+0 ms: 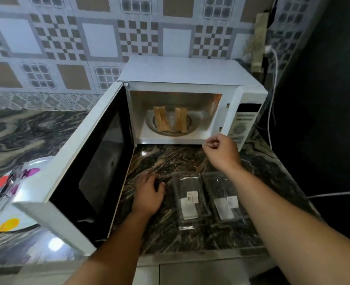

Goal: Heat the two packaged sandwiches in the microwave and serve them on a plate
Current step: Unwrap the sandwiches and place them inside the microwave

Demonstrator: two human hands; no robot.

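Observation:
The white microwave (pixel 190 73) stands on the counter with its door (pixel 91 153) swung wide to the left. Inside, two sandwiches, one (pixel 161 119) on the left and one (pixel 180 119) on the right, stand on the glass turntable (pixel 192 125). Two empty clear plastic packages, one (pixel 189 199) nearer the middle and one (pixel 224 197) to its right, lie on the counter in front. My left hand (pixel 149 194) rests flat on the counter beside the packages. My right hand (pixel 221 151) hovers with curled fingers just below the oven's front right corner, holding nothing. A white plate (pixel 11 221) with coloured dots sits at the left.
The open door juts out over the marble counter (pixel 170 161) and partly covers the plate. White cables (pixel 273 83) run along the dark wall (pixel 324 99) to the right. A patterned tile wall (pixel 87 38) rises behind. The counter's front edge lies close below my forearms.

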